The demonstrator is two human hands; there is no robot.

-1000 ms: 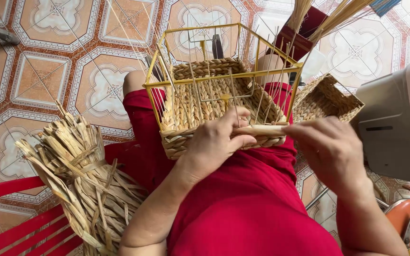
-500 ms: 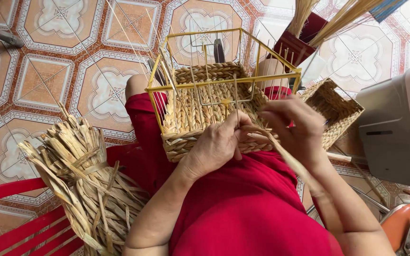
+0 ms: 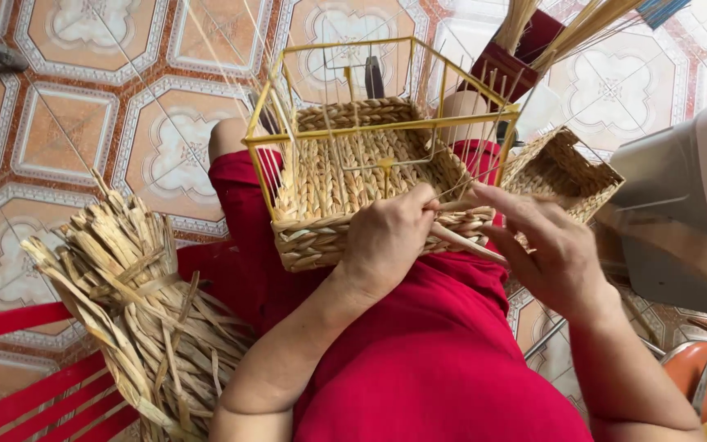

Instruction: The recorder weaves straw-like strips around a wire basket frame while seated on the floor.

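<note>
The left hand [image 3: 386, 241] lay knuckles up in front of the body, its fingers curled down and its thumb pointing toward the other hand, while the bare left forearm ran back and down toward the lower left with the elbow bent. The right hand [image 3: 546, 245] sat just beside it, palm turned partly inward, its index and middle fingers stretched out toward the left hand's fingertips. The bare right forearm dropped steeply toward the lower right, wrist slightly bent.

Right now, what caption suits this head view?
Both hands, left and right, weave a straw strand into a basket on a lap.
</note>
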